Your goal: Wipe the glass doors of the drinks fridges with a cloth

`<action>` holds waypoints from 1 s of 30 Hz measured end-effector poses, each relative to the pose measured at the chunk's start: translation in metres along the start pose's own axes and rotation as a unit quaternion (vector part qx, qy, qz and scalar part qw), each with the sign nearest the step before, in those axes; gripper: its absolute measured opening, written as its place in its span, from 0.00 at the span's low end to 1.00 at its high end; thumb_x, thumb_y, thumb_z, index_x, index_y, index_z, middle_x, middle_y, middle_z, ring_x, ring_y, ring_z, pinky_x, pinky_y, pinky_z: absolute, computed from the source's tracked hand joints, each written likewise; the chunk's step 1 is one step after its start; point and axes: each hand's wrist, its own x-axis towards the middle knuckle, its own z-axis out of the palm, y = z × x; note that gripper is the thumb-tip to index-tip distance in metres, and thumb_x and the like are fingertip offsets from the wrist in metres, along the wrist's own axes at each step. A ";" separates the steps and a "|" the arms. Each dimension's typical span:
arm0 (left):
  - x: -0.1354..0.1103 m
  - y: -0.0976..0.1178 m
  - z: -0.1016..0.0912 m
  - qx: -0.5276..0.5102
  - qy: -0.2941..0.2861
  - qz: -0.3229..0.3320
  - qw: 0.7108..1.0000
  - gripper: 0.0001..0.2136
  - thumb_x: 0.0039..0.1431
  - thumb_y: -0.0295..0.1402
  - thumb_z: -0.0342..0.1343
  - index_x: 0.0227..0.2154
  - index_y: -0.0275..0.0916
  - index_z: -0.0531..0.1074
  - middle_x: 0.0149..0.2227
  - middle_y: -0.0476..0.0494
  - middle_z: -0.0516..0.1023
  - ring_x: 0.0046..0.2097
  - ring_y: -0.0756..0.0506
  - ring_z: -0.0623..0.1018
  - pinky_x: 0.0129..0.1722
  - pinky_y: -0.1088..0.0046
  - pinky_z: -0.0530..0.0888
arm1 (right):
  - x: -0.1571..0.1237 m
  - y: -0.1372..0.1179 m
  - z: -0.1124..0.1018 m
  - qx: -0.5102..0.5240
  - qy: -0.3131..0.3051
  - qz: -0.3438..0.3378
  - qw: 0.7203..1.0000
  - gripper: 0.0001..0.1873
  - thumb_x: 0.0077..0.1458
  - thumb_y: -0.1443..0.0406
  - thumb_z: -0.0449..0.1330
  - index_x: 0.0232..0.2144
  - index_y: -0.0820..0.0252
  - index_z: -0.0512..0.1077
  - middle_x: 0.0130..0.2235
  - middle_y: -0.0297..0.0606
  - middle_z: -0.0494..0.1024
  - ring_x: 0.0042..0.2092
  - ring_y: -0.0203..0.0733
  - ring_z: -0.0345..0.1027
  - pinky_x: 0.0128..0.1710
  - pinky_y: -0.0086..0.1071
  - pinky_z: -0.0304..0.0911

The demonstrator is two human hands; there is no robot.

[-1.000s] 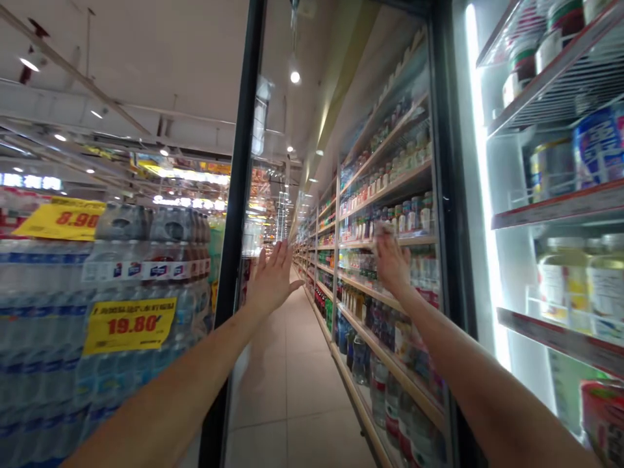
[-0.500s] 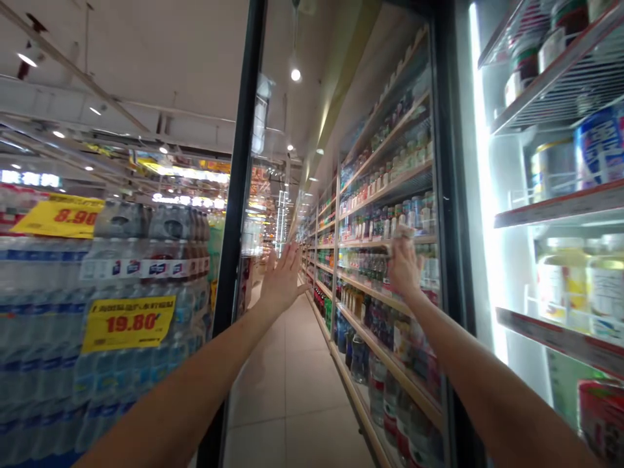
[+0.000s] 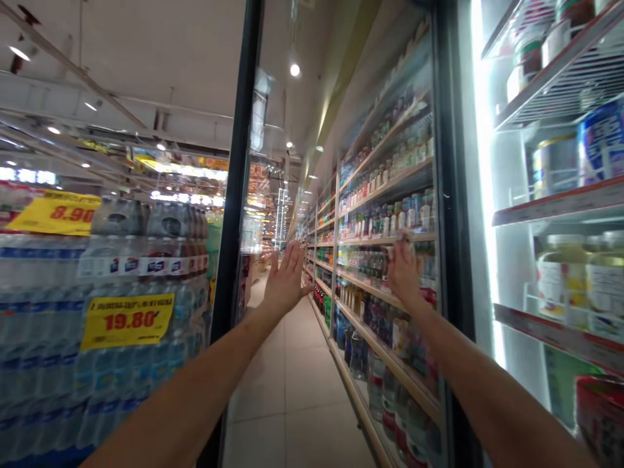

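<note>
My left hand (image 3: 287, 281) lies flat and open on the pane of a glass fridge door (image 3: 302, 117), fingers spread and pointing up. My right hand (image 3: 404, 272) presses on the same pane near the door's right side, fingers held together over something small and pale that I cannot make out. The door has a black frame (image 3: 238, 195) on its left edge and stands swung out from the lit fridge (image 3: 487, 195). Both my forearms are stretched forward.
Fridge shelves (image 3: 560, 201) with jars and cans are on the right. Stacked packs of water bottles (image 3: 136, 260) with yellow price tags (image 3: 127, 320) fill the left. Through the glass, long shelves of bottles (image 3: 380, 188) line a tiled aisle (image 3: 297, 390).
My right hand has slid to the right and a little down over the glass. My left hand has shifted slightly right, still flat on the pane.
</note>
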 end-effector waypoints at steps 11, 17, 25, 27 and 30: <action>-0.001 -0.001 0.001 0.000 0.005 0.000 1.000 0.37 0.56 0.48 0.50 0.62 0.30 0.47 0.65 0.34 0.45 0.66 0.39 0.45 0.63 0.52 0.45 | -0.022 -0.023 0.010 -0.016 -0.050 -0.246 0.968 0.28 0.55 0.69 0.46 0.58 0.52 0.58 0.63 0.36 0.57 0.65 0.46 0.42 0.62 0.50 0.41; -0.002 0.002 0.004 -0.009 0.019 0.003 1.000 0.36 0.57 0.46 0.50 0.62 0.30 0.46 0.65 0.34 0.44 0.66 0.38 0.45 0.62 0.51 0.46 | -0.005 0.004 0.000 0.005 0.041 0.075 0.996 0.30 0.55 0.69 0.41 0.60 0.69 0.54 0.62 0.57 0.53 0.62 0.58 0.46 0.54 0.59 0.51; -0.006 0.002 0.001 -0.005 0.008 -0.004 1.000 0.34 0.58 0.45 0.48 0.62 0.31 0.47 0.65 0.36 0.43 0.66 0.39 0.46 0.63 0.51 0.45 | -0.041 -0.045 0.015 0.014 -0.059 -0.342 0.938 0.27 0.55 0.69 0.46 0.58 0.52 0.60 0.61 0.38 0.60 0.64 0.48 0.44 0.61 0.51 0.42; -0.007 0.003 -0.002 -0.010 0.000 -0.001 1.000 0.34 0.58 0.45 0.48 0.62 0.30 0.47 0.65 0.36 0.43 0.66 0.39 0.46 0.63 0.51 0.45 | -0.029 -0.029 0.013 0.015 -0.002 -0.171 0.985 0.27 0.56 0.69 0.45 0.59 0.55 0.58 0.61 0.43 0.59 0.63 0.51 0.46 0.59 0.54 0.45; -0.008 0.005 -0.003 -0.018 -0.006 -0.005 1.000 0.33 0.59 0.44 0.48 0.62 0.31 0.48 0.65 0.36 0.43 0.66 0.39 0.46 0.63 0.51 0.46 | -0.008 -0.023 0.008 0.034 0.061 0.073 0.995 0.29 0.56 0.67 0.43 0.61 0.62 0.54 0.63 0.49 0.53 0.63 0.57 0.47 0.56 0.56 0.50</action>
